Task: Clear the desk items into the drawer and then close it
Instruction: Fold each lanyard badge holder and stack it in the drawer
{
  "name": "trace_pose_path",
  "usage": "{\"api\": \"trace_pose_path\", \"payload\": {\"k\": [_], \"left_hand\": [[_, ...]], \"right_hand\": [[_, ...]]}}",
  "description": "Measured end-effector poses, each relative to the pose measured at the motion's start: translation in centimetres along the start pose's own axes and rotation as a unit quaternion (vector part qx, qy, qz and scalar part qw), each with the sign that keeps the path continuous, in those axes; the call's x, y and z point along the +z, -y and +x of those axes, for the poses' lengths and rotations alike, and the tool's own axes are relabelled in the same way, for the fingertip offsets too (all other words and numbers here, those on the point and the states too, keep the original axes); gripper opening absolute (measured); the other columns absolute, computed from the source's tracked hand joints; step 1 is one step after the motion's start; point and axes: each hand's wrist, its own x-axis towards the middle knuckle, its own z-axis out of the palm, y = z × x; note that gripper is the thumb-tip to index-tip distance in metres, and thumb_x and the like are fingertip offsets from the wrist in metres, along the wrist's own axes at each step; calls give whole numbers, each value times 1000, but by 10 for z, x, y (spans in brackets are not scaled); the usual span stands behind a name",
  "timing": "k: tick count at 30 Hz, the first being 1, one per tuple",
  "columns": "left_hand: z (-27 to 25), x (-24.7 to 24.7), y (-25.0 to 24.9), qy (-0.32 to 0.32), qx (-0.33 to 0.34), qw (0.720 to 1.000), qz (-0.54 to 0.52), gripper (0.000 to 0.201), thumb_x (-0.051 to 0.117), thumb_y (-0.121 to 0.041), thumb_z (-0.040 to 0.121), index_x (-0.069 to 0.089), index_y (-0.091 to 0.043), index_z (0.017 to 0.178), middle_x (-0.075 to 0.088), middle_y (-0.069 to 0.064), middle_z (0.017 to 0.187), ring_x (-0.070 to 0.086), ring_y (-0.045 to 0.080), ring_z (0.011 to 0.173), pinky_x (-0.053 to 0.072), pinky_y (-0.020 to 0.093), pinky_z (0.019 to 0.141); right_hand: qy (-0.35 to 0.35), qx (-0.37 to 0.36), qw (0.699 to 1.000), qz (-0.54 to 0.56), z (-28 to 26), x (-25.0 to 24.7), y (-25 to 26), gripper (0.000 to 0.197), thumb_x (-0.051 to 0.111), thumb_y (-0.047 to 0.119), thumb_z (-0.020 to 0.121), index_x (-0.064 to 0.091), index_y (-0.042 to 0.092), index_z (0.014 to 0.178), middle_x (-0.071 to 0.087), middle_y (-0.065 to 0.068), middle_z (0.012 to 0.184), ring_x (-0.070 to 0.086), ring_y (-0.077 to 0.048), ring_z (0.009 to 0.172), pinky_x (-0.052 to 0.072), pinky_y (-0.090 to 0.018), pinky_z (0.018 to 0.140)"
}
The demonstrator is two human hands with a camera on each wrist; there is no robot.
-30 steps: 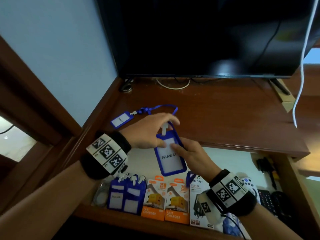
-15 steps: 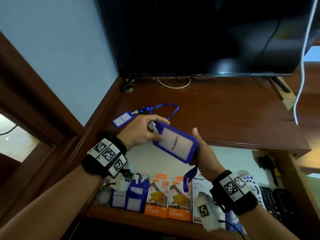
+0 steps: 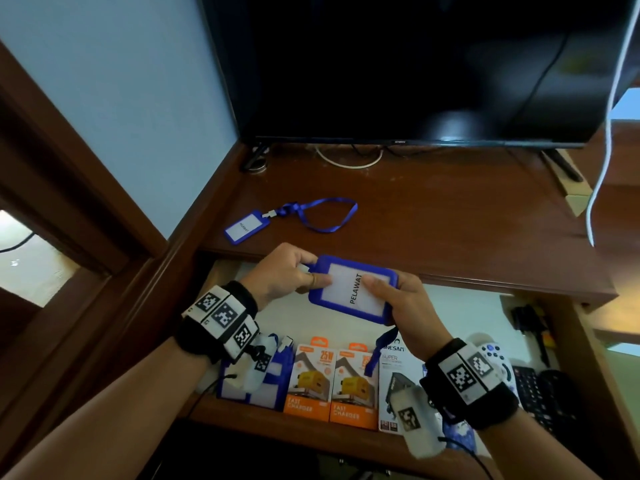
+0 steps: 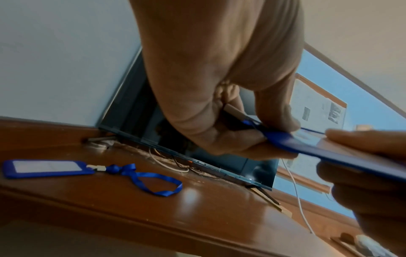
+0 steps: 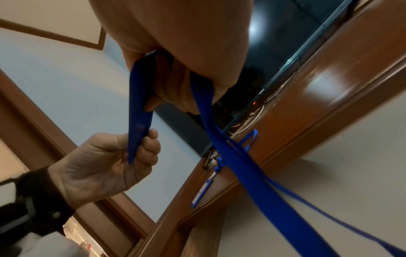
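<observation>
A blue plastic badge holder (image 3: pixel 353 294) with a white card reading "PELAWAT" is held over the open wooden drawer (image 3: pixel 298 422), just below the front edge of the brown wooden desk (image 3: pixel 433 216). Its clip end is pinched by the curled fingers and thumb of the left hand (image 3: pixel 282 273), and its other end is gripped by the right hand (image 3: pixel 403 308), through whose fingers the blue lanyard ribbon (image 5: pixel 252 175) is seen trailing. A second blue badge holder with a looped lanyard (image 3: pixel 244 226) is left lying on the desk, well apart from the hands, below the black television screen (image 3: pixel 415 67). In the drawer, two orange boxes marked "25W FAST CHARGER" (image 3: pixel 329 384) are set side by side, next to a white box whose label appears to read "ONESAM SUPER" (image 3: pixel 393 372), partly hidden.
</observation>
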Motion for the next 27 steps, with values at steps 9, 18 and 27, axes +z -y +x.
{"api": "trace_pose_path", "payload": {"k": [9,18,27], "left_hand": [[1,-3,-14,-130,-37,960,-247,9,64,-8,86,65,-5,95,68,10,89,59,16,73,41,17,50],[13,22,-4,-373,24,925,-62,15,78,-21,77,74,-10,87,72,4,83,66,19,79,53,29,75],[-2,48,1,-98,82,974,188,30,78,-29,76,73,-5,93,72,10,93,64,25,89,46,27,76]], "right_hand": [[37,-62,997,-30,-2,-8,8,33,64,34,83,60,4,70,32,9,44,22,-6,40,23,-18,40],[97,-82,978,-166,-5,-12,17,24,49,6,96,65,2,79,32,11,44,25,-3,40,25,-12,43],[136,-144,907,-372,9,-23,29,29,68,14,85,60,21,58,51,11,49,45,-4,49,34,-15,50]]}}
